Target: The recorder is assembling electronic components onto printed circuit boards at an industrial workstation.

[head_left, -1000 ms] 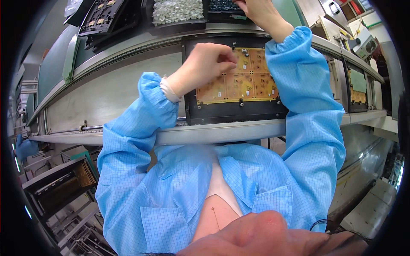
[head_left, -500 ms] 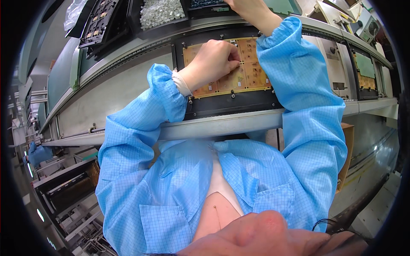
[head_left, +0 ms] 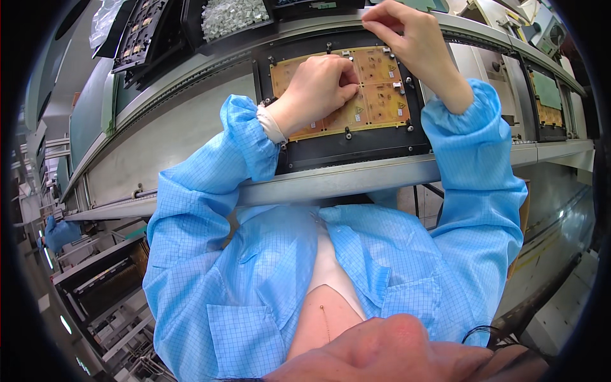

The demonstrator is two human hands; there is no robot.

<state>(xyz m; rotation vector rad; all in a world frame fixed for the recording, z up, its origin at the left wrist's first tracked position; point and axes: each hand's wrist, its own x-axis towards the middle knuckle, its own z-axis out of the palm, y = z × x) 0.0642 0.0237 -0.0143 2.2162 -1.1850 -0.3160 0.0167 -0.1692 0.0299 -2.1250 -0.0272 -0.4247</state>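
A tan circuit board panel (head_left: 382, 105) lies in a black carrier frame (head_left: 382, 145) in front of me. My left hand (head_left: 321, 88) rests over the panel's middle, its fingers curled together; whatever they pinch is hidden. Above the panel's far right part hangs my right hand (head_left: 410, 41), thumb and fingertips closed together near the far rail. Anything between those fingertips is too small to make out. A small white component (head_left: 398, 86) stands on the right side of the panel, and others sit along its far edge.
Beyond the far rail stands a black bin of white parts (head_left: 234, 18), beside a tray holding boards (head_left: 141, 32). A metal rail (head_left: 344, 183) runs along the near side. Further right on the line sits another carrier (head_left: 546, 102). A blue glove-like shape (head_left: 62, 234) is at far left.
My right hand has come back from the bins beyond the far rail toward the panel, uncovering its right side. My left hand has barely moved.
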